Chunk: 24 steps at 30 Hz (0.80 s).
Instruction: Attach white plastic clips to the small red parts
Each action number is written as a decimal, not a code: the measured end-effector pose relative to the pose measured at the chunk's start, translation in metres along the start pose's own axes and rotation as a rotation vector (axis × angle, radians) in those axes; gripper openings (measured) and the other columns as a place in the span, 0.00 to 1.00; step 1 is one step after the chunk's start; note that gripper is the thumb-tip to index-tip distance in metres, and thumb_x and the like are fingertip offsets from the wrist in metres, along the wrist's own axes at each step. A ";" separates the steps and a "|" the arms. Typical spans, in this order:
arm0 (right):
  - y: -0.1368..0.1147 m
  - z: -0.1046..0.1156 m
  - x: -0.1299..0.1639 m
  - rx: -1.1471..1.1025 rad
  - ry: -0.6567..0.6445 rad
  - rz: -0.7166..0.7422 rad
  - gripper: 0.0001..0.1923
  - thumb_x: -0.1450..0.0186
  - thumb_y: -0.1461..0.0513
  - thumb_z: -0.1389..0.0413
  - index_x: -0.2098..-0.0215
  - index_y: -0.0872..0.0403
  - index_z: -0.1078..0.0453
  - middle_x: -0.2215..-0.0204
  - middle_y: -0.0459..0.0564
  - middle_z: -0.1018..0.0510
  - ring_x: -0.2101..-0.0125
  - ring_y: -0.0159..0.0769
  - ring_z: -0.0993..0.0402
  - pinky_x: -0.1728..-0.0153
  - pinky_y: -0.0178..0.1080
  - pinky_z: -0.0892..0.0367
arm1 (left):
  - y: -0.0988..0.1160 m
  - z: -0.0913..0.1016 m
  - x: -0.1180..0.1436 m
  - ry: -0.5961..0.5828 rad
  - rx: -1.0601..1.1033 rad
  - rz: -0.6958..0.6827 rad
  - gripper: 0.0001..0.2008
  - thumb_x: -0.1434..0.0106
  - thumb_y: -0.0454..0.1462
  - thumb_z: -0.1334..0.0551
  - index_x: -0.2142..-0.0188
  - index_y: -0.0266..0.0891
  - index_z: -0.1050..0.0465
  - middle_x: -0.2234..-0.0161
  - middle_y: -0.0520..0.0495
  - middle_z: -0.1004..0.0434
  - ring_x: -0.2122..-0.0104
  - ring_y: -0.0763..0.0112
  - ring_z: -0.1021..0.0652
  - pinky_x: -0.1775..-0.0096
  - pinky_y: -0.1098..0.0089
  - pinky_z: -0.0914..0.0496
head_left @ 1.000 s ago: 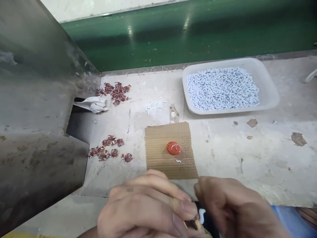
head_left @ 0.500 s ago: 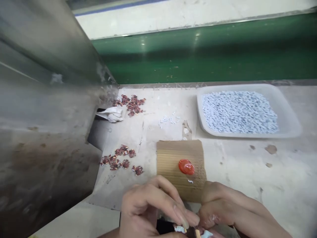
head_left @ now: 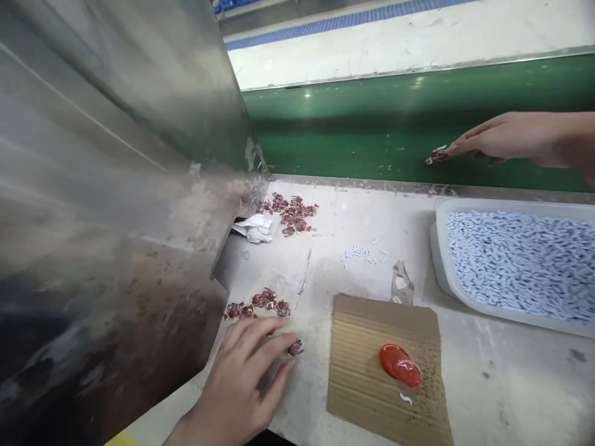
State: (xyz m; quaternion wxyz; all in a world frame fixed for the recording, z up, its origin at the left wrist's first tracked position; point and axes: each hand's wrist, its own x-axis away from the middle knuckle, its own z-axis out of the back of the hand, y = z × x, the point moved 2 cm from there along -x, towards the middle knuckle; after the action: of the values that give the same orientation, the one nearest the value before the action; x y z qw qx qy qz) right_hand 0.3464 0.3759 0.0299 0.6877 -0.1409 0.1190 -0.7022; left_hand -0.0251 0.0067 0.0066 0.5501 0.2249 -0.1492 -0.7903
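Observation:
Reaching out over the green strip, my right hand pinches a small dark-red figure with pale bits on it. My left hand is low over the table, its fingers apart and curved. Just beyond its thumb and fingertips lies another small dark-red figure; I see no grip on it. More of these figures sit right behind that hand, partly hidden by the fingers. A cardboard piece carries a glossy red blob and one small pale wavy piece.
A translucent tub full of pale-blue wavy pieces stands at the right. Several such pieces lie loose mid-table. Further back are more dark-red figures and a crumpled white wad. A large metal housing walls off the left.
My hands have parted from the front edge. The right has carried a figure out over the green strip; the left has moved to the near figures and opened. The view has shifted left.

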 end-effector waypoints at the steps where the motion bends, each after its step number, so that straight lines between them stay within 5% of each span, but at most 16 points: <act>1: 0.005 -0.006 -0.009 0.029 -0.132 -0.061 0.51 0.25 0.59 0.85 0.61 0.76 0.21 0.47 0.49 0.22 0.61 0.31 0.20 0.62 0.34 0.32 | 0.000 0.000 -0.001 -0.059 0.003 -0.049 0.16 0.30 0.28 0.38 0.46 0.42 0.23 0.46 0.45 0.19 0.49 0.59 0.25 0.45 0.61 0.33; 3: 0.016 -0.011 -0.015 0.083 -0.315 -0.165 0.50 0.26 0.60 0.85 0.57 0.75 0.21 0.38 0.50 0.27 0.56 0.34 0.20 0.60 0.37 0.33 | -0.002 -0.002 -0.002 -0.147 -0.015 -0.128 0.18 0.29 0.26 0.41 0.44 0.42 0.23 0.44 0.48 0.18 0.49 0.59 0.25 0.45 0.61 0.35; 6: 0.035 0.011 -0.002 0.174 -0.263 -0.226 0.48 0.25 0.59 0.82 0.54 0.76 0.22 0.36 0.54 0.29 0.52 0.45 0.21 0.56 0.46 0.32 | -0.011 -0.008 0.000 -0.160 -0.043 -0.195 0.20 0.26 0.25 0.44 0.43 0.44 0.23 0.46 0.52 0.15 0.51 0.60 0.26 0.46 0.62 0.37; 9: 0.049 0.046 0.050 0.179 -0.190 -0.134 0.38 0.28 0.48 0.60 0.49 0.71 0.20 0.48 0.52 0.17 0.48 0.53 0.23 0.54 0.50 0.35 | -0.016 -0.019 0.000 -0.075 -0.043 -0.217 0.22 0.25 0.25 0.48 0.43 0.44 0.22 0.50 0.51 0.14 0.52 0.62 0.26 0.44 0.63 0.39; 11: 0.056 0.056 0.100 0.131 -0.299 -0.019 0.26 0.36 0.48 0.41 0.53 0.59 0.15 0.59 0.45 0.12 0.56 0.39 0.18 0.56 0.43 0.32 | -0.015 -0.027 -0.004 -0.027 -0.071 -0.218 0.22 0.24 0.25 0.50 0.44 0.44 0.21 0.52 0.49 0.14 0.53 0.62 0.25 0.45 0.62 0.39; 13: 0.063 0.052 0.146 0.153 -0.360 0.069 0.17 0.40 0.52 0.32 0.57 0.51 0.13 0.59 0.48 0.11 0.59 0.40 0.16 0.56 0.43 0.29 | -0.011 -0.034 -0.010 -0.006 -0.117 -0.217 0.21 0.24 0.27 0.50 0.44 0.43 0.21 0.54 0.47 0.15 0.54 0.61 0.24 0.47 0.61 0.37; 16: 0.076 0.036 0.186 0.224 -0.311 0.154 0.14 0.32 0.53 0.37 0.53 0.47 0.14 0.52 0.53 0.13 0.54 0.52 0.17 0.55 0.52 0.27 | -0.006 -0.035 -0.023 0.019 -0.167 -0.275 0.16 0.24 0.30 0.45 0.47 0.40 0.20 0.58 0.47 0.15 0.58 0.62 0.21 0.52 0.63 0.35; 20: 0.087 0.025 0.196 0.226 -0.281 0.231 0.13 0.28 0.55 0.43 0.54 0.49 0.17 0.53 0.51 0.14 0.55 0.47 0.18 0.54 0.51 0.26 | -0.005 -0.025 -0.032 0.016 -0.111 -0.283 0.16 0.27 0.30 0.42 0.48 0.45 0.19 0.60 0.51 0.13 0.60 0.65 0.17 0.54 0.66 0.29; 22: 0.088 0.028 0.196 0.191 -0.246 0.247 0.15 0.28 0.52 0.44 0.55 0.49 0.18 0.54 0.52 0.14 0.57 0.48 0.19 0.58 0.51 0.27 | -0.006 -0.018 -0.029 0.046 -0.001 -0.142 0.13 0.29 0.33 0.37 0.50 0.48 0.17 0.57 0.51 0.12 0.59 0.64 0.15 0.53 0.68 0.25; 24: 0.086 0.032 0.198 0.126 -0.199 0.250 0.18 0.28 0.50 0.47 0.57 0.49 0.18 0.55 0.52 0.15 0.59 0.51 0.20 0.61 0.50 0.30 | -0.008 -0.014 -0.022 0.074 0.168 0.140 0.09 0.31 0.39 0.33 0.53 0.50 0.15 0.55 0.49 0.12 0.57 0.61 0.14 0.53 0.68 0.21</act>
State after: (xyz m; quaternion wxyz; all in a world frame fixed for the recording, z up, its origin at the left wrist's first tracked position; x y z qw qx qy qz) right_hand 0.4356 0.1768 0.0356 0.7854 -0.1502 0.0225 -0.6000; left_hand -0.0178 0.0304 -0.0055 0.5883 0.2882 -0.2098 -0.7259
